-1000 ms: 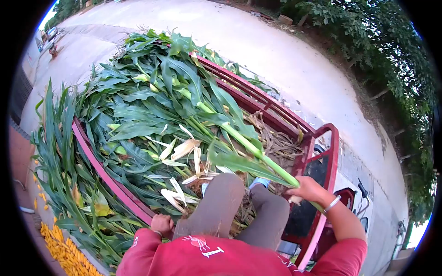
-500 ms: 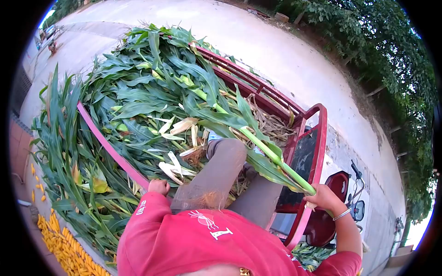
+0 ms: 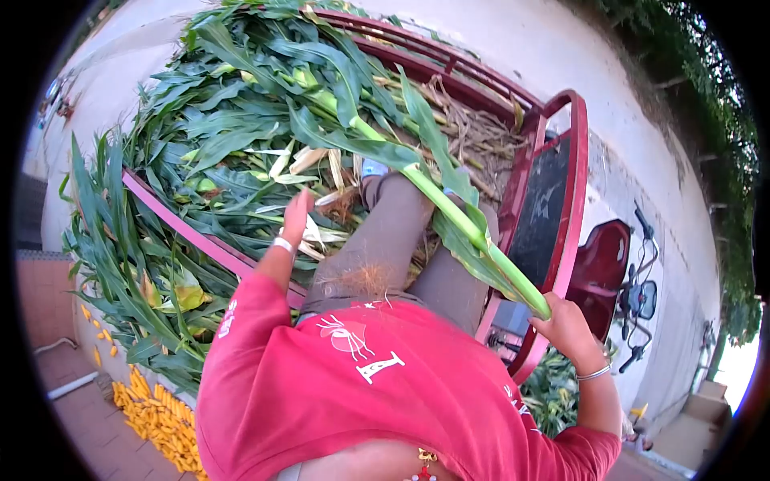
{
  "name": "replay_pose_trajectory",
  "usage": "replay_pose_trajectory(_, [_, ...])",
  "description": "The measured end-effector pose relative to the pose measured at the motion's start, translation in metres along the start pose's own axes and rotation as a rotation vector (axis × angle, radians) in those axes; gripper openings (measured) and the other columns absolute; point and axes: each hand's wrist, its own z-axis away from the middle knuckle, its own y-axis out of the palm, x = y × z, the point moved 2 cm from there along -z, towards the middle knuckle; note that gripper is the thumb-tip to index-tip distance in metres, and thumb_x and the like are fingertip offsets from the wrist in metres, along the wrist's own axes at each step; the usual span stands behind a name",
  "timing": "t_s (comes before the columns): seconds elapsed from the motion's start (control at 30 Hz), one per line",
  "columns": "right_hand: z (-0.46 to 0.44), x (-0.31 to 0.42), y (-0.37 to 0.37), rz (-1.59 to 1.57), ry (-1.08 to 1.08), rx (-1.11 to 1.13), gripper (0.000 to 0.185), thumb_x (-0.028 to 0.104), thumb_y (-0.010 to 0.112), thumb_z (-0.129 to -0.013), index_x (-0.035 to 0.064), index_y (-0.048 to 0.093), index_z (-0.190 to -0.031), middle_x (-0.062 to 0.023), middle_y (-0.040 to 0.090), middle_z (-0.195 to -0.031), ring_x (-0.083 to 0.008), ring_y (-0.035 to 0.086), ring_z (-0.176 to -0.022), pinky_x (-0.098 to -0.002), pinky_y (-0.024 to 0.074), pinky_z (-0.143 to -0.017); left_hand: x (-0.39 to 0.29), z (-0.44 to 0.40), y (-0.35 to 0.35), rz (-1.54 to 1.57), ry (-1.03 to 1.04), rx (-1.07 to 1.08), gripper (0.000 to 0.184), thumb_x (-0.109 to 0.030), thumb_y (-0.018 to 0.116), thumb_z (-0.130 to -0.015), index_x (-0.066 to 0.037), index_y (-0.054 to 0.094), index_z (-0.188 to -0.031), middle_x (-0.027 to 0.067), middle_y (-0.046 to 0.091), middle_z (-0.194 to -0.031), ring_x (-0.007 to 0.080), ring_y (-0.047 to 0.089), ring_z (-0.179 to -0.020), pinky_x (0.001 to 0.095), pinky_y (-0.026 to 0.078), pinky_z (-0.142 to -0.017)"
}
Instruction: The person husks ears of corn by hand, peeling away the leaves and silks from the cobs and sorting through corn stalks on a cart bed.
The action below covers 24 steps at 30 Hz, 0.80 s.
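Observation:
My right hand (image 3: 559, 327) is closed round the thick lower end of a green corn stalk (image 3: 457, 215). The stalk runs up and left across my legs, its leaves trailing toward the heap of green corn stalks (image 3: 233, 120) in the cart. My left hand (image 3: 297, 215) is raised above the heap, off the pink side rail (image 3: 180, 226), with its fingers stretched and nothing in them. Pale peeled husks (image 3: 309, 160) lie beyond my left hand, near my foot.
The cart's red front frame (image 3: 571, 200) stands at the right, with a red seat (image 3: 600, 260) and handlebars (image 3: 639, 298) past it. Dry leaves (image 3: 473, 132) cover part of the cart bed. Yellow corn cobs (image 3: 160, 421) lie on the ground at lower left.
My left hand has let go of the side rail and lifted forward. My right hand still holds the stalk, and its lower end has moved right and down since the earliest frame.

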Motion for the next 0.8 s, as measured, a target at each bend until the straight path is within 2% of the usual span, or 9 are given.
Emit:
replay_pose_trajectory(0.07, [0.010,0.002,0.003,-0.007,0.013,-0.004,0.032,0.019,0.071,-0.072,0.0004,0.052,-0.089,-0.0218,0.060,-0.073,-0.0401,0.060,-0.072,-0.0472,0.0469,-0.063,-0.072,-0.026,0.054,0.245,-0.297,0.086,0.065,-0.059,0.051,-0.085,-0.002,0.055,-0.114,0.0139,0.061,-0.108,0.0248,0.057,-0.098,0.0326,0.040,-0.095])
replay_pose_trajectory(0.13, [0.025,0.001,0.004,-0.008,0.027,-0.019,0.032,0.018,0.071,-0.073,0.0007,0.051,-0.089,-0.0213,0.060,-0.072,-0.0396,0.060,-0.070,-0.0471,0.0471,-0.062,-0.103,-0.057,0.096,0.425,-0.433,0.211,0.072,-0.058,0.056,-0.082,-0.003,0.044,-0.128,0.0187,0.053,-0.123,0.0287,0.051,-0.113,0.0375,0.031,-0.107])
replay_pose_trajectory(0.23, [0.056,0.001,0.003,0.056,0.031,-0.098,0.029,0.018,0.071,-0.073,0.0031,0.051,-0.088,-0.0179,0.059,-0.067,-0.0371,0.060,-0.063,-0.0464,0.0465,-0.057,-0.130,-0.078,0.146,0.874,-0.469,0.288,0.062,-0.046,0.059,-0.085,-0.005,0.043,-0.129,0.0172,0.058,-0.115,0.0323,0.053,-0.108,0.0469,0.036,-0.103])
replay_pose_trajectory(0.37, [0.091,-0.053,0.003,0.170,0.148,-0.216,0.027,0.013,0.069,-0.070,0.0048,0.054,-0.091,-0.0140,0.059,-0.070,-0.0353,0.058,-0.060,-0.0441,0.0467,-0.057,-0.132,-0.062,0.185,0.980,-0.534,0.324,0.029,-0.019,0.068,-0.082,0.000,0.053,-0.099,0.0141,0.059,-0.089,0.0256,0.060,-0.082,0.0390,0.053,-0.077])
replay_pose_trajectory(0.4, [0.102,-0.087,0.008,0.214,0.203,-0.254,0.028,0.011,0.067,-0.069,0.0055,0.055,-0.093,-0.0132,0.060,-0.071,-0.0347,0.058,-0.062,-0.0435,0.0470,-0.059,-0.141,-0.041,0.196,0.839,-0.442,0.360,0.024,-0.025,0.059,-0.088,-0.001,0.056,-0.094,0.0122,0.061,-0.084,0.0260,0.060,-0.077,0.0413,0.051,-0.078])
replay_pose_trajectory(0.53, [0.170,-0.241,0.024,0.466,0.409,-0.588,0.032,0.006,0.064,-0.065,0.0075,0.056,-0.096,-0.0145,0.059,-0.092,-0.0329,0.055,-0.092,-0.0461,0.0436,-0.076,-0.201,0.088,0.233,0.851,-0.415,0.838,0.025,-0.019,0.063,-0.085,0.000,0.058,-0.101,0.0120,0.061,-0.101,0.0251,0.058,-0.098,0.0394,0.046,-0.094])
replay_pose_trajectory(0.67, [0.246,-0.308,0.056,0.699,1.091,-0.041,0.040,0.006,0.060,-0.079,0.0069,0.051,-0.118,-0.0146,0.060,-0.108,-0.0309,0.052,-0.111,-0.0395,0.0400,-0.098,-0.225,0.216,0.254,0.827,-0.617,1.180,0.024,-0.014,0.062,-0.086,-0.001,0.058,-0.107,0.0145,0.061,-0.108,0.0244,0.056,-0.107,0.0418,0.040,-0.101])
replay_pose_trajectory(0.73, [0.258,-0.332,0.051,0.648,1.127,0.108,0.032,0.009,0.060,-0.079,0.0092,0.057,-0.111,-0.0149,0.061,-0.106,-0.0324,0.054,-0.108,-0.0405,0.0430,-0.095,-0.221,0.260,0.253,0.325,-0.378,1.414,0.032,-0.034,0.052,-0.094,-0.009,0.062,-0.109,0.0027,0.061,-0.110,0.0170,0.051,-0.110,0.0344,0.037,-0.099])
replay_pose_trajectory(0.8, [0.226,-0.332,0.032,0.472,1.198,0.116,0.025,0.015,0.054,-0.084,0.0076,0.059,-0.108,-0.0178,0.063,-0.104,-0.0350,0.058,-0.102,-0.0430,0.0462,-0.090,-0.178,0.300,0.263,0.303,-0.240,1.610,0.032,-0.040,0.052,-0.093,-0.014,0.063,-0.108,0.0028,0.060,-0.106,0.0152,0.050,-0.105,0.0316,0.039,-0.095])
